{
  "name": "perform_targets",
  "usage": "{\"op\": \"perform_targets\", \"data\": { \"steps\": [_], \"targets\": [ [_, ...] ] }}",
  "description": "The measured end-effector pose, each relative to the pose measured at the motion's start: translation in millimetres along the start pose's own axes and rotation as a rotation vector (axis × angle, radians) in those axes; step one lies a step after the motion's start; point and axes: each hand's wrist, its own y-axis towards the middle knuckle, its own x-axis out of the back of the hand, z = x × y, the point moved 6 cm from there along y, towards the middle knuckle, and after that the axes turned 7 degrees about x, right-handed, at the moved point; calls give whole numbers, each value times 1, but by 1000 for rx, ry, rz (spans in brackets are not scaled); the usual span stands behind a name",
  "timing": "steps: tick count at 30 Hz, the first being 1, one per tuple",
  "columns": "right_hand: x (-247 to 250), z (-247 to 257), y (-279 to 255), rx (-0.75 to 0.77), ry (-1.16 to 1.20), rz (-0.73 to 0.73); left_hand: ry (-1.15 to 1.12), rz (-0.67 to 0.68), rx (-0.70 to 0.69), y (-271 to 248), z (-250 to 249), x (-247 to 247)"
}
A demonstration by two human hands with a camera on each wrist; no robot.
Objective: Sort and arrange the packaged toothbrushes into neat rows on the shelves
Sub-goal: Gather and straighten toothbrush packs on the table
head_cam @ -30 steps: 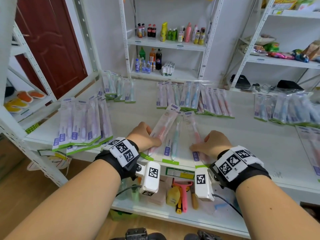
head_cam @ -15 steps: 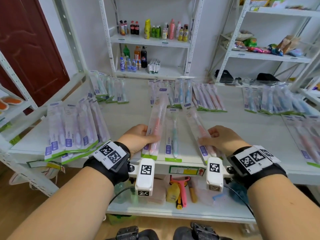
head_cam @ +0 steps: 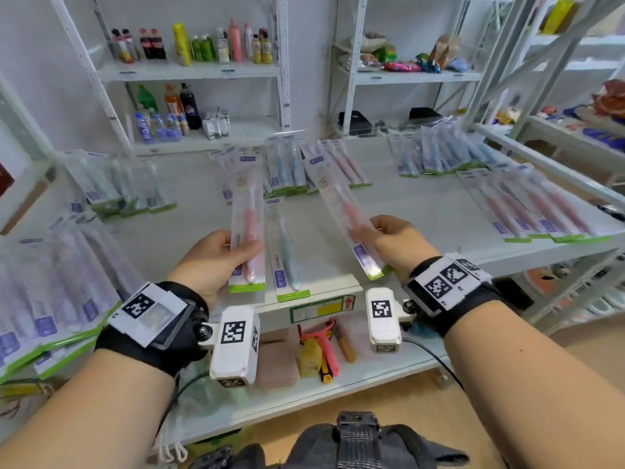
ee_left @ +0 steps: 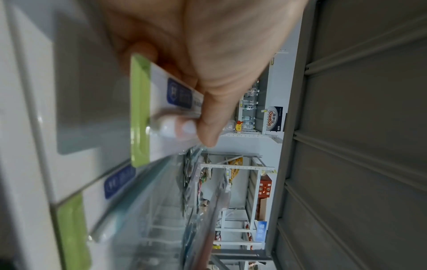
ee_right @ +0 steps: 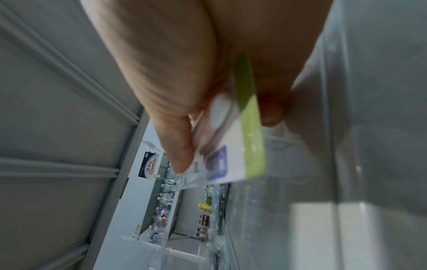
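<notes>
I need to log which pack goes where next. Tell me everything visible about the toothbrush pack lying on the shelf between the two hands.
The teal toothbrush pack is a long, narrow card with a clear plastic blister, a blue label near its bottom and a green strip along its near end. The brush inside has a pale teal handle. It lies flat on the white shelf, lengthwise away from the person, its green end at the shelf's front edge. Neither hand touches it; each holds a pink-brush pack beside it.

— How do the arms lie?
— Both forearms reach forward, bare, a black band on each wrist.
— And the left hand [head_cam: 216,262]?
— Its grip pinches a pack near its lower end, thumb on top.
— The right hand [head_cam: 397,247]?
— Likewise, thumb over, fingers [ee_right: 271,111] curled beneath its pack.
</notes>
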Motion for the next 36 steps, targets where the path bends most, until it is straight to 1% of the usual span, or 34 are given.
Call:
{"op": "perform_targets", "data": {
  "steps": [5,7,10,12,14,17,20,22,25,29,33,36],
  "targets": [
    [30,7,1,0,46,-135,-60,41,-42,-4,-22,-35],
    [49,7,3,-5,81,-200,-77,49,-31,-3,-30,-56],
    [86,2,10,-18,80,-302,-80,20,14,1,-40,-91],
    [118,-1,15,-13,72,-361,-111,9,24,5,-46,-119],
    [154,-6,19,10,27,-404,-92,-3,34,10,-51,-148],
    [212,-19,24,41,-24,-436,-64,30,52,16,-58,-203],
    [275,-38,31,19,-158,-455,-22,93,51,21,-66,-261],
    [317,-50,36,-11,-306,-475,8,111,50,25,-69,-294],
    [369,-65,45,-54,-478,-429,28,148,98,32,-66,-333],
    [413,-88,59,-172,-641,-317,89,161,137,42,-63,-367],
    [427,-106,70,-239,-694,-211,117,168,139,47,-65,-390],
    [426,-117,73,-268,-681,-142,159,139,117,54,-66,-398]
  ]
}}
